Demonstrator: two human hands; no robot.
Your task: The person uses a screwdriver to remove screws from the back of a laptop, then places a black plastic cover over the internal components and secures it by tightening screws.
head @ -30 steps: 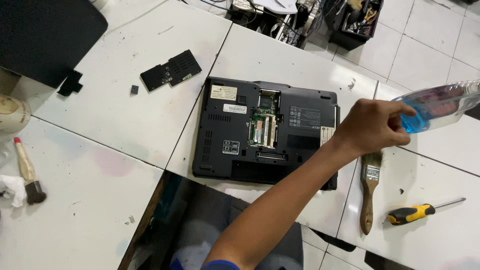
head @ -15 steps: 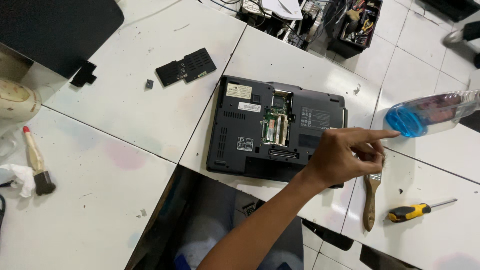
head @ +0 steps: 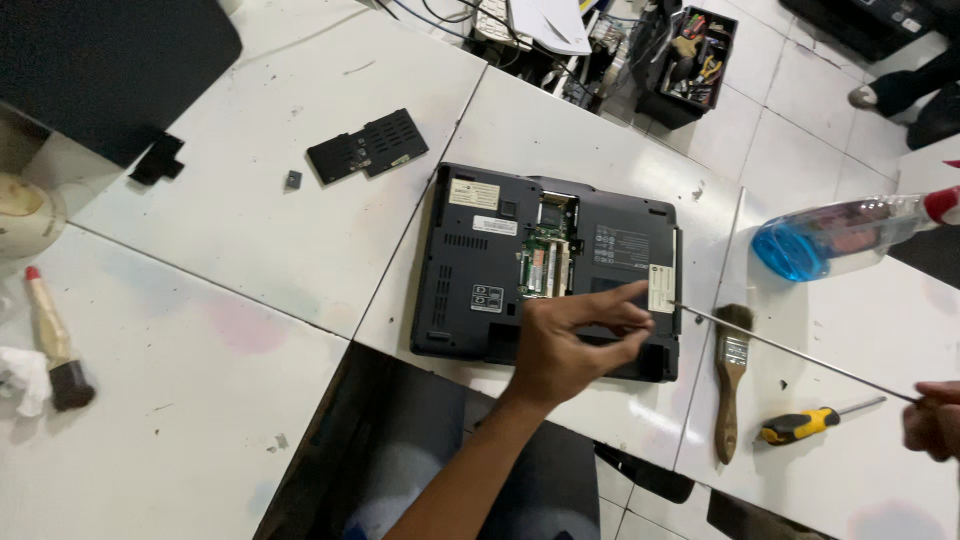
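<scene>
A black laptop (head: 470, 260) lies upside down on the white table (head: 250, 230), with its memory bay uncovered. My left hand (head: 570, 340) hovers over the laptop's right front corner, forefinger and thumb apart, holding nothing. My right hand (head: 935, 420) is at the right edge of the view, closed on a thin metal rod (head: 800, 355). The rod slants up and left, and its tip ends just beside my left fingertips at the laptop's edge. A clear spray bottle (head: 840, 235) with blue liquid lies on its side to the right.
A paintbrush (head: 732, 375) and a yellow-and-black screwdriver (head: 800, 425) lie right of the laptop. A black cover panel (head: 367, 147) and a small black piece (head: 293, 179) sit to the left. A second brush (head: 55, 340) lies far left. An open toolbox (head: 695, 60) stands on the floor beyond.
My left hand let go of the spray bottle, which now lies on the table, and moved left over the laptop. My right hand with the rod has come into view.
</scene>
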